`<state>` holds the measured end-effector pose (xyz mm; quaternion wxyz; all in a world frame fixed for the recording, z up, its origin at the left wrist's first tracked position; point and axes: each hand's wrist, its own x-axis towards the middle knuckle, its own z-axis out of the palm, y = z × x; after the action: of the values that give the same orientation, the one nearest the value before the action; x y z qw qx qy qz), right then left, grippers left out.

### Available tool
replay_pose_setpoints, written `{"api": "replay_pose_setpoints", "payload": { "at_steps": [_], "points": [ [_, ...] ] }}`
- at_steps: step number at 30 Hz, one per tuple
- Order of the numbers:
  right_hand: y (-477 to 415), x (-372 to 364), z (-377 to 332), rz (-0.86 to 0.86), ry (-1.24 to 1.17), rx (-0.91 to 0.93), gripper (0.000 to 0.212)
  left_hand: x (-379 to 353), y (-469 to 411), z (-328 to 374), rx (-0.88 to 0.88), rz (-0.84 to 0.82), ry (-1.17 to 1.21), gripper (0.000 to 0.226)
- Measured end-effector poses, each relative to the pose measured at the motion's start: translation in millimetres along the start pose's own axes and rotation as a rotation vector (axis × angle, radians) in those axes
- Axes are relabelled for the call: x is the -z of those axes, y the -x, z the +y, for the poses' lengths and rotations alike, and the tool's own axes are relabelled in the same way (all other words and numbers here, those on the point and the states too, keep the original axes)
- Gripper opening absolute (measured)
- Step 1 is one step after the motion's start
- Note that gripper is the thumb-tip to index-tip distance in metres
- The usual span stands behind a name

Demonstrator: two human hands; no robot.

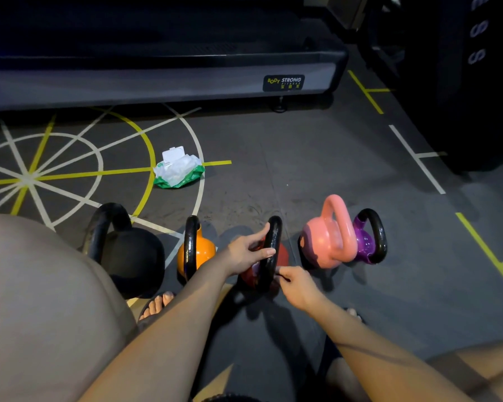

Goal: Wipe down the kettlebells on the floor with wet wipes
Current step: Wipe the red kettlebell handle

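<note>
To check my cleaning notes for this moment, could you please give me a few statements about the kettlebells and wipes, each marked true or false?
1. The left hand grips the red kettlebell by its black handle. True.
2. The wet wipes pack has its flap closed. False: the flap stands open.
3. Five kettlebells are on the floor. True.
4. The pink kettlebell stands left of the orange kettlebell. False: it stands to its right, beside the purple kettlebell.
</note>
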<state>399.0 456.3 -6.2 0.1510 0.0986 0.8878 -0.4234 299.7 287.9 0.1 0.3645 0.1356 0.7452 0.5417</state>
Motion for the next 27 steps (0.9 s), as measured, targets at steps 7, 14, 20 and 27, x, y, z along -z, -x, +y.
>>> {"api": "replay_pose_setpoints", "payload": {
  "at_steps": [7,14,20,27],
  "points": [
    [0.6,-2.3,-6.0,0.04,0.028,-0.043,0.031,0.9,-2.1,-3.3,-0.007,0.0,-0.001,0.074],
    [-4.2,1.3,-10.7,-0.032,-0.69,-0.288,0.035,0.9,-5.4,-7.5,-0.015,0.003,0.016,0.075],
    [-22.0,18.8,-17.1,0.079,-0.878,-0.41,0.032,0.5,-7.5,-9.5,-0.014,-0.004,0.017,0.076],
    [-23.5,5.8,-21.5,-0.015,-0.933,-0.522,0.025,2.2,-9.3,-13.4,0.004,-0.003,-0.006,0.079]
  ]
}}
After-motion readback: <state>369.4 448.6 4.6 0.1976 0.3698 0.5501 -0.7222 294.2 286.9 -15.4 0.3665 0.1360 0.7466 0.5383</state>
